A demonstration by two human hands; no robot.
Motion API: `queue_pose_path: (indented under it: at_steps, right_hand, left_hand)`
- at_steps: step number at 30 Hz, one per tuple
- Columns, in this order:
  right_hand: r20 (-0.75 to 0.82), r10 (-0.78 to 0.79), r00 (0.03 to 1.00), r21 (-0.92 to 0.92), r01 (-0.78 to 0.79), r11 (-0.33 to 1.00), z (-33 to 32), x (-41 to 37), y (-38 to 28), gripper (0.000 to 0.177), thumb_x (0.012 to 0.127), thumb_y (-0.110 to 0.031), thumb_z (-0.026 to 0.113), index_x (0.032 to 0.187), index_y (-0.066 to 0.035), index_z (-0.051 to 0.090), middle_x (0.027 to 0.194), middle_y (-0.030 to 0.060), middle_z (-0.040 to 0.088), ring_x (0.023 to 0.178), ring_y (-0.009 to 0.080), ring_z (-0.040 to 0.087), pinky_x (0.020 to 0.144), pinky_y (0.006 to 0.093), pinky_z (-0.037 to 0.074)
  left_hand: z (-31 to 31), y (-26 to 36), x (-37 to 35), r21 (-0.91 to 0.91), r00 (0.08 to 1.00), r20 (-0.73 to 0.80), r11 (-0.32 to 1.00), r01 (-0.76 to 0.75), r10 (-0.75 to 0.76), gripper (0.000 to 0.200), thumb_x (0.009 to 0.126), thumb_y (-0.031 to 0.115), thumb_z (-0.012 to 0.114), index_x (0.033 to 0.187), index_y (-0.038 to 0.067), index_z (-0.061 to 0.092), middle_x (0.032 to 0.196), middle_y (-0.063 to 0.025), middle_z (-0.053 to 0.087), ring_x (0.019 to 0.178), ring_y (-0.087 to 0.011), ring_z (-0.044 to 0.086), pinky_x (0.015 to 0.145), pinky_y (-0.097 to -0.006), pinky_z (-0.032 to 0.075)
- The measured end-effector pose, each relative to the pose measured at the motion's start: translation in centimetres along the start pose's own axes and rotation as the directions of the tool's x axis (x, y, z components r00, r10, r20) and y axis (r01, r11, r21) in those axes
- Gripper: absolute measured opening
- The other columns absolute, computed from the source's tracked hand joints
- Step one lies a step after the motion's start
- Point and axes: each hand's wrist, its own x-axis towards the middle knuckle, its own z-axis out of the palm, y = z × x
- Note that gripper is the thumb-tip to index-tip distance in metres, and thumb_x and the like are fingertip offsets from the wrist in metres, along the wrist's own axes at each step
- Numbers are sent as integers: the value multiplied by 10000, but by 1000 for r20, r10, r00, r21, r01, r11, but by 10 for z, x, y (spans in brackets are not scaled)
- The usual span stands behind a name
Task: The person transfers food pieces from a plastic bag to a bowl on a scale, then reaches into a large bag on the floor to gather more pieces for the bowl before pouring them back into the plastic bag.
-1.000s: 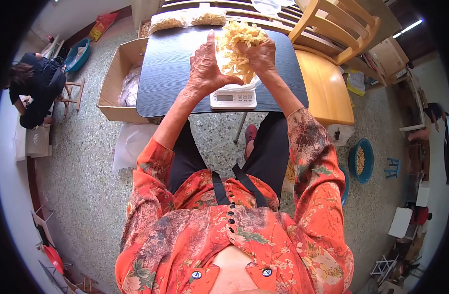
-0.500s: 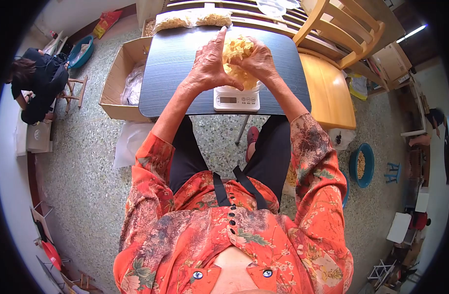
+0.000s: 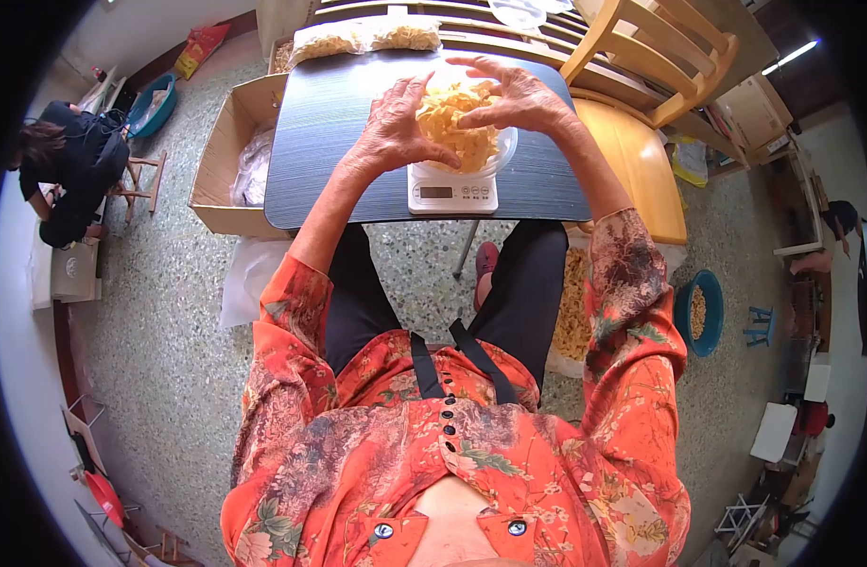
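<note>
A white kitchen scale (image 3: 452,195) stands at the near edge of the dark table (image 3: 339,180), with a clear plastic bowl (image 3: 507,151) on it. Heaped in the bowl are dried yellow pieces (image 3: 462,128), thin and curled. My left hand (image 3: 394,123) curves along the left side of the heap, its thumb apart from the fingers. On the other side, my right hand (image 3: 519,99) is spread over the heap's upper right, thumb and fingers wide apart. Neither hand is closed around anything. What the scale display reads is too small to tell.
Filled clear bags (image 3: 367,38) lie along the table's far edge. A cardboard box (image 3: 227,151) is to the left, a wooden chair (image 3: 632,180) to the right. More yellow pieces (image 3: 571,317) sit by my right leg. A co-worker (image 3: 69,165) sits at far left.
My right hand has opened and moved right, off the yellow pieces it was cupping. Those pieces now lie heaped in the bowl. My left hand has shifted slightly, staying beside the heap.
</note>
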Motion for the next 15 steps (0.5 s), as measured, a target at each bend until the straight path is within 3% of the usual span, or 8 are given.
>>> queue_pose_path:
  at_steps: [2, 3, 6, 8, 10, 12, 13, 15]
  right_hand:
    - [50, 125, 991, 95, -130, 987, -9, -6, -7, 926, 610, -405, 899, 1444, -253, 527, 1311, 244, 611, 1109, 315, 678, 806, 383, 633]
    - [59, 140, 988, 96, -145, 985, -13, -8, -7, 823, 723, -334, 887, 1454, -265, 515, 1389, 232, 554, 1150, 308, 650, 653, 312, 624]
    - [33, 209, 977, -10, -208, 978, -21, -11, -4, 709, 773, -299, 855, 1414, -233, 559, 1349, 210, 594, 1103, 288, 674, 671, 325, 625]
    - [-122, 137, 983, -204, -160, 966, -16, -11, 3, 379, 874, -228, 772, 1237, -147, 698, 1137, 156, 720, 1021, 250, 715, 781, 352, 618]
    - [-182, 23, 983, -201, -60, 978, -15, -15, 3, 286, 904, -223, 744, 1177, -137, 732, 1091, 112, 744, 1000, 231, 724, 820, 350, 610]
    - [-218, -59, 974, -249, 3, 969, -8, -21, 0, 232, 925, -204, 719, 1146, -137, 747, 1092, 66, 751, 963, 210, 728, 816, 347, 609]
    - [-203, -116, 972, -252, 63, 966, -5, -23, -3, 220, 930, -192, 712, 1139, -136, 749, 1091, 56, 752, 931, 203, 727, 807, 353, 607]
    - [-181, -181, 967, -315, 118, 942, 2, -27, -13, 196, 929, -161, 703, 1115, -128, 755, 1072, 55, 754, 867, 203, 719, 796, 361, 590]
  left_hand:
    - [-2, 2, 0, -23, 1000, -9, 1000, -2, 2, 1384, 412, 665, 922, 1505, 28, 359, 1380, -239, 499, 1314, -407, 470, 1136, -532, 334]
    - [-1, 1, 0, -45, 1000, -21, 999, -7, 6, 1388, 416, 667, 924, 1508, 26, 355, 1384, -242, 495, 1318, -409, 468, 1133, -530, 343]
    - [3, -4, -1, -32, 998, -59, 999, -24, 22, 1352, 475, 664, 917, 1518, 25, 340, 1384, -250, 500, 1322, -416, 466, 1137, -524, 349]
    - [7, -10, 1, -90, 995, -95, 995, -39, 30, 1337, 499, 681, 900, 1520, 25, 338, 1390, -255, 497, 1330, -418, 460, 1138, -522, 351]
    - [8, -10, -3, -187, 991, -132, 982, -36, 11, 1290, 575, 731, 837, 1517, 6, 337, 1420, -268, 475, 1357, -415, 439, 1131, -521, 365]
    - [6, -7, -7, -175, 980, -185, 979, -109, 76, 1118, 711, 706, 765, 1527, 62, 355, 1453, -260, 457, 1376, -406, 426, 1129, -518, 367]
    - [4, -4, -7, -175, 981, -179, 979, -106, 75, 1118, 711, 706, 765, 1527, 62, 355, 1453, -260, 457, 1376, -406, 426, 1129, -518, 367]
    - [1, 2, -8, -218, 968, -212, 959, -180, 133, 795, 901, 605, 635, 1532, 184, 396, 1492, -226, 443, 1382, -392, 424, 1141, -527, 338]
